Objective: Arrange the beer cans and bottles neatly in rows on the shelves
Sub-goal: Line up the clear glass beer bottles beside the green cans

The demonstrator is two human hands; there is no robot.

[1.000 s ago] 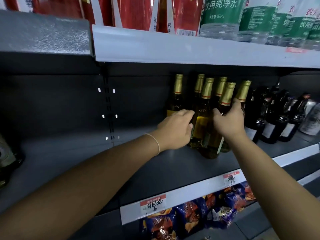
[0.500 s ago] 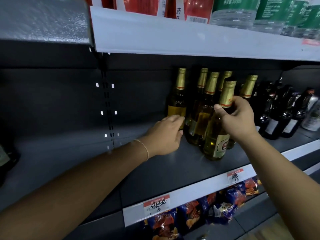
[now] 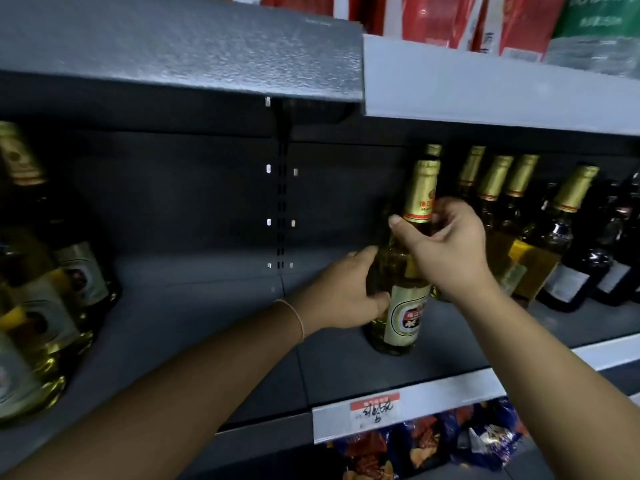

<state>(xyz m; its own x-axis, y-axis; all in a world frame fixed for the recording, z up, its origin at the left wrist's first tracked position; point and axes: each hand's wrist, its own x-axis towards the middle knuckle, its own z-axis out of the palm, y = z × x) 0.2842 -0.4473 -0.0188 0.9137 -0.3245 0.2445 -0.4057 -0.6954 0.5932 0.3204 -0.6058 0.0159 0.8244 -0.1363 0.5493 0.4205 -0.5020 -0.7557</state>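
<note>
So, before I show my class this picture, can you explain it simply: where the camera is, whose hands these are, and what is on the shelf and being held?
The camera sits on a person's head, looking forward and down at their own arms. No machine is involved. The right hand pinches the neck of a gold-foiled beer bottle; the left hand grips its body. It stands on the grey shelf. More gold-topped bottles stand behind it, dark bottles to the right, others far left. Snack bags lie below.
</note>
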